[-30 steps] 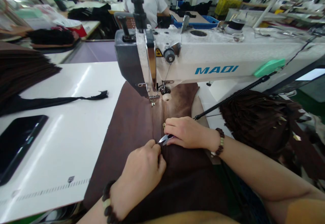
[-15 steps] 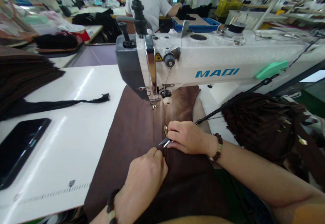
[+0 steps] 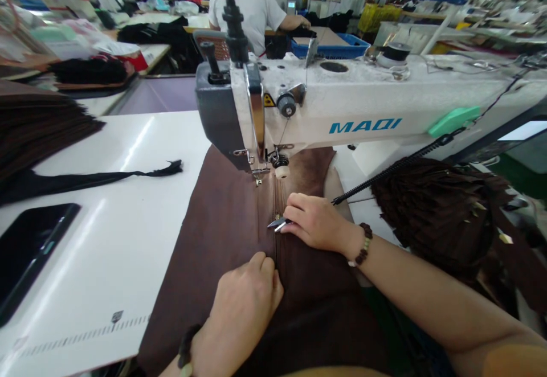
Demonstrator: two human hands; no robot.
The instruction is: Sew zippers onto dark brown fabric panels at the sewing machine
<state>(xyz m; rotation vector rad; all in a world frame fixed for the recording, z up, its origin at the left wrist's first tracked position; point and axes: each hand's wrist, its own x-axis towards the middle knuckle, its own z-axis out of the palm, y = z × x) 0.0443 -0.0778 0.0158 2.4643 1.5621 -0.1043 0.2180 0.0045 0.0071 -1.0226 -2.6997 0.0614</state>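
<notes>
Brown leather-like material [image 3: 213, 240] lies under the needle area of a white sewing machine [image 3: 307, 121], with a zipper [image 3: 276, 246] running down its middle. My left hand [image 3: 248, 303] is closed on the material beside the lower part of the zipper, its fingertips curled down and partly hidden. In my right hand [image 3: 318, 220] are thread snips [image 3: 278, 225], their blades pointing left across the zipper. A brass-coloured zipper pull [image 3: 277, 216] shows at the fingertips of that hand; whether they grip it too, I cannot tell.
A black phone [image 3: 34, 251] and a black fabric strip [image 3: 94, 180] lie on the white table at left. Stacked brown pieces stand at far left [image 3: 38, 126] and right [image 3: 440, 217]. A black coiled cord [image 3: 397, 166] slants down near my right hand. A person [image 3: 245, 9] sits beyond the machine.
My right hand with the snips has moved up along the zipper, towards the machine. The zipper pull stood up before and now shows less. My left hand stays nearly in place.
</notes>
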